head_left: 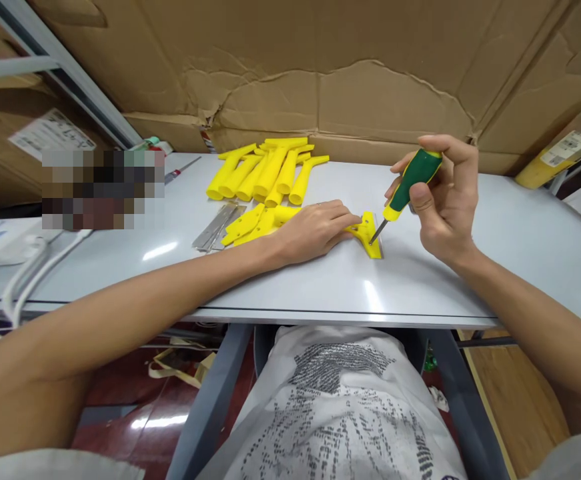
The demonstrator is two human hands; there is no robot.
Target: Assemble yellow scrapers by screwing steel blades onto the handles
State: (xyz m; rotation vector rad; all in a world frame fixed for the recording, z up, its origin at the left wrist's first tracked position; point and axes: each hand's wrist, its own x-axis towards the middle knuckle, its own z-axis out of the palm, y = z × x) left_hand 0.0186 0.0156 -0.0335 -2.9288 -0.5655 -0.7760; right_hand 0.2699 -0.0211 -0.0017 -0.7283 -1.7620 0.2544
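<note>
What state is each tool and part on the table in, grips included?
Left grip, closed on the yellow piece.
Right grip, closed around the green-handled screwdriver.
Green-handled screwdriver, tilted, tip down at the yellow piece.
Yellow piece, held, partly hidden by the left grip.
Yellow tubular handles, loosely piled, round ends open.
Yellow plates, loose, overlapping.
Metal strips, loose, overlapping.
Second screwdriver, lying down, unheld.

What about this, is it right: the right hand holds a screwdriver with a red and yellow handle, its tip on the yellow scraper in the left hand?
Only one colour is wrong: the head view shows a green and yellow handle. The right hand does hold the screwdriver, its tip on the yellow scraper in the left hand.
</note>
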